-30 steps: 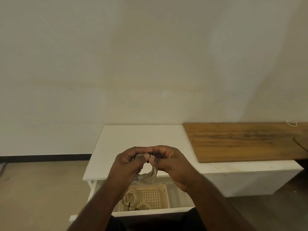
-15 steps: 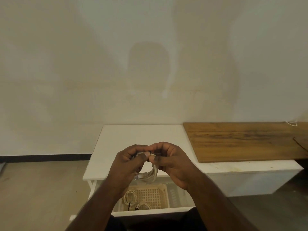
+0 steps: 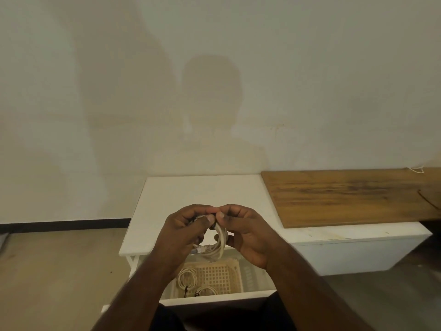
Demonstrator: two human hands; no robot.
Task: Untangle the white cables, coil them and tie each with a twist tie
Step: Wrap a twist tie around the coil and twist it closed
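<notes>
A white table [image 3: 191,194] stands against a pale wall, a brown wooden board [image 3: 346,197] beside it. Below, a beige plastic lattice basket [image 3: 219,275] holds two coiled white cables [image 3: 188,278]. The left hand [image 3: 181,232] and right hand [image 3: 248,235] both pinch one coiled white cable [image 3: 218,244].

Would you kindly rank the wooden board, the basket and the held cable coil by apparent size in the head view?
1. Wooden board, clearly the largest.
2. Basket, partly hidden behind the hands.
3. Cable coil, smallest, though it is nearest the camera and partly covered by the left hand and right hand.

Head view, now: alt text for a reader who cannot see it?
Both hands, left hand and right hand, hold a coiled white cable over a white table. Below, a basket holds two more coils.
</notes>
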